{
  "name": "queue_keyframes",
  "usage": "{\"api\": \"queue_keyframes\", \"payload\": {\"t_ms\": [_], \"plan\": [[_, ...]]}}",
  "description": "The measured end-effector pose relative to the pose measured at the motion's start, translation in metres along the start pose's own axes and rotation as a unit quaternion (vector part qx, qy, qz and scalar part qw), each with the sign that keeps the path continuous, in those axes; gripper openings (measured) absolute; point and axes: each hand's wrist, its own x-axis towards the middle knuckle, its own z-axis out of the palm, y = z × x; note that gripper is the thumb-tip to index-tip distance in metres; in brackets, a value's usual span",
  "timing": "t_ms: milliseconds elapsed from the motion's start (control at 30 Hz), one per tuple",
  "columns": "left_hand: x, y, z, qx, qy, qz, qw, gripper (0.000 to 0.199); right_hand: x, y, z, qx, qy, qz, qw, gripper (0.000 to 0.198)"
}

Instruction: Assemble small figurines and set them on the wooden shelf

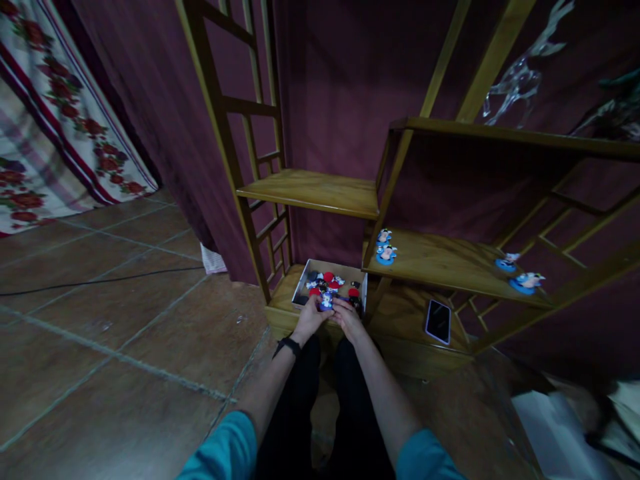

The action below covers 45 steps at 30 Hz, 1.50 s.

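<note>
Between my two hands, just above the near edge of a cardboard box, is a small purple-and-white figurine (326,302). My left hand (312,317) grips it from the left with the fingers closed. From the right, my right hand (347,316) closes its fingers on the figurine's other side. Inside the open box (361,283) lie several small figurines (338,281) with red, black and dark bases, some partly hidden by my hands. The box stands on the lowest shelf.
Small blue-based figurines (386,255) stand at the left of the middle shelf (440,263), others (526,283) at its right. A phone (439,322) lies on the lower shelf. Higher up stands a clear deer-like ornament (515,83). A cable (105,283) crosses the tiled floor.
</note>
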Motion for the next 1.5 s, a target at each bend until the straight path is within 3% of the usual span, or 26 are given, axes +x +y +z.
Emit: {"api": "queue_keyframes", "payload": {"t_ms": [200,633,767,1500], "plan": [[-0.005,0.005,0.001,0.079,0.007,0.020,0.997,0.036,0.000,0.001,0.003,-0.019,-0.019,-0.011,1.000,0.032],[-0.006,0.011,-0.001,0.006,-0.038,-0.019,0.999,0.032,0.001,0.000,0.000,0.010,-0.018,-0.014,1.000,0.027],[-0.004,0.008,0.000,-0.008,-0.020,-0.019,1.000,0.034,0.001,0.000,0.001,0.001,-0.016,-0.013,1.000,0.027],[-0.001,0.002,0.000,0.053,-0.011,-0.010,0.998,0.031,0.004,0.002,-0.002,0.003,0.013,-0.004,1.000,0.027]]}}
